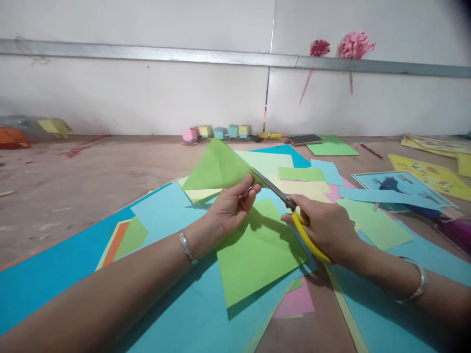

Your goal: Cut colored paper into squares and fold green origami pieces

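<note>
Between thumb and fingers, my left hand [235,206] pinches a folded green paper [217,166] raised above the table. Yellow-handled scissors [303,233] are gripped in my right hand [326,223], their blades pointing up and left. The blade tips meet the paper's right side, close to my left thumb; whether they are cutting into it I cannot tell. Below both hands lies a green paper square [261,264], on top of large light blue sheets [176,304].
Paper scraps in several colours, such as a pink piece [294,301], cover the table around the hands. Printed cards [434,171] lie at right. A dark phone-like object [305,140], a glue stick [271,136] and small paper cubes [220,132] are by the wall.
</note>
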`<state>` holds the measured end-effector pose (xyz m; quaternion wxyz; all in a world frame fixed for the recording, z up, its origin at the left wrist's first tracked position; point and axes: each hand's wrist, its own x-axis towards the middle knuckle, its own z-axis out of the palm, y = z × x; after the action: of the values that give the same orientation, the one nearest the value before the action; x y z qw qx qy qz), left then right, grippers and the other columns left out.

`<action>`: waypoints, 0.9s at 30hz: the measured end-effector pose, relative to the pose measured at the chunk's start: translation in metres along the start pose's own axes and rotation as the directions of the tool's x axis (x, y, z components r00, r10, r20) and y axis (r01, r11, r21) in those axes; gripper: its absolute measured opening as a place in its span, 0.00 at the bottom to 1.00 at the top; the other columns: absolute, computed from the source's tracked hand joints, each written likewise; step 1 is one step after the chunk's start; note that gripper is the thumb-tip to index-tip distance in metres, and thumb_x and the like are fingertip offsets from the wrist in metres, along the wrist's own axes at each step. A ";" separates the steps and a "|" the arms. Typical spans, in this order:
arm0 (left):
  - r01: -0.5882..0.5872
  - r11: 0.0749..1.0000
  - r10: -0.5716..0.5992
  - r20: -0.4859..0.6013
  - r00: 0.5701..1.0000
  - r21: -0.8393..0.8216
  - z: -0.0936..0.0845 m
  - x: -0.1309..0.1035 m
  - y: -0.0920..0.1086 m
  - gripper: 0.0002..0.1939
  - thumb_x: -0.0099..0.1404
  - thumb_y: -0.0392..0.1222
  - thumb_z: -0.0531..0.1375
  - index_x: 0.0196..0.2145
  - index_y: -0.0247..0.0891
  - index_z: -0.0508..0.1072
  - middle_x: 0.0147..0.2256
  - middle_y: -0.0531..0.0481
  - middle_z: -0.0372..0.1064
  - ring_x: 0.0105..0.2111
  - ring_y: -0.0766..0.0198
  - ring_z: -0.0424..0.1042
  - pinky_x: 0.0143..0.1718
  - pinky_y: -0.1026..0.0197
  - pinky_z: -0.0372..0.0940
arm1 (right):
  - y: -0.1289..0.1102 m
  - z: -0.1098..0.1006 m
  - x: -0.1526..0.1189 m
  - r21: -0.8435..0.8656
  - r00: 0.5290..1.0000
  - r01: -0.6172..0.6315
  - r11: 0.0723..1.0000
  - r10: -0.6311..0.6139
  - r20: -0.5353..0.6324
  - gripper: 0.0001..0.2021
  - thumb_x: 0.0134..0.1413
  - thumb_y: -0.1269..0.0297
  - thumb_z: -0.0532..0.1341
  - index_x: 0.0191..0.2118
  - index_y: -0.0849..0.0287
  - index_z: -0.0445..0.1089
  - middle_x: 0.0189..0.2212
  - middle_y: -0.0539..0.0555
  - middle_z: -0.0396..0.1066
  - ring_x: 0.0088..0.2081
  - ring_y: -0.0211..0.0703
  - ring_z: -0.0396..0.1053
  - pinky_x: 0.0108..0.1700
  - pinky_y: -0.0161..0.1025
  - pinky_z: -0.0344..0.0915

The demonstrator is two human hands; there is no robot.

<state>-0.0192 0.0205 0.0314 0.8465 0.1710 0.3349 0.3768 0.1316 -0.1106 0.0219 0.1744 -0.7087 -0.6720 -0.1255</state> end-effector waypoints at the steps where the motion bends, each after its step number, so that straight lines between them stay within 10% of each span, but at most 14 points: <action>1: 0.000 1.000 0.000 0.001 1.000 -0.001 0.000 0.000 0.000 0.13 0.68 0.26 0.57 0.25 0.28 0.72 0.20 0.51 0.70 0.16 0.72 0.72 0.17 0.77 0.68 | 0.000 0.000 0.000 -0.004 1.000 0.000 1.000 0.000 0.000 0.18 0.61 0.48 0.57 0.40 0.59 0.72 0.20 0.49 0.69 0.22 0.42 0.66 0.24 0.35 0.49; 27: 0.011 1.000 -0.011 -0.001 1.000 0.008 -0.001 0.002 0.000 0.14 0.67 0.26 0.57 0.23 0.28 0.72 0.19 0.50 0.69 0.17 0.72 0.72 0.18 0.78 0.68 | -0.002 0.003 0.000 -0.026 0.997 -0.017 1.000 0.019 0.076 0.11 0.60 0.56 0.61 0.40 0.58 0.70 0.27 0.52 0.76 0.27 0.47 0.72 0.26 0.36 0.51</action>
<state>-0.0188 0.0218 0.0303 0.8477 0.1724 0.3379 0.3709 0.1299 -0.1094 0.0196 0.1405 -0.7214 -0.6700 -0.1052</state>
